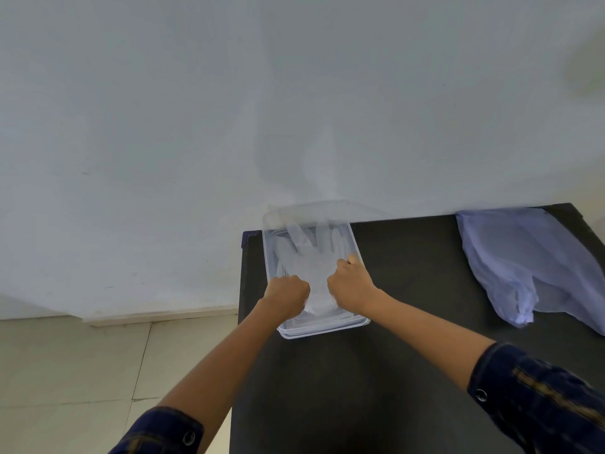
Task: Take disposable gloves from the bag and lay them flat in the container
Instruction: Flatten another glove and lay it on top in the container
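A clear plastic container [358, 253] sits at the far left of the black table. Inside it lies a thin translucent disposable glove [306, 253], fingers pointing away from me. My left hand [286, 293] is closed on the glove's cuff at the left. My right hand [350, 288] is closed on the cuff's right side, over the container's right half. The cuff between my hands looks slightly bunched. A pale purple plastic bag [523, 260] lies crumpled at the table's far right, apart from both hands.
The black table [409, 322] stands against a white wall [229, 109]. Its left edge runs just beside the container, with pale floor tiles [65, 371] below. Bare tabletop lies between the container and the bag.
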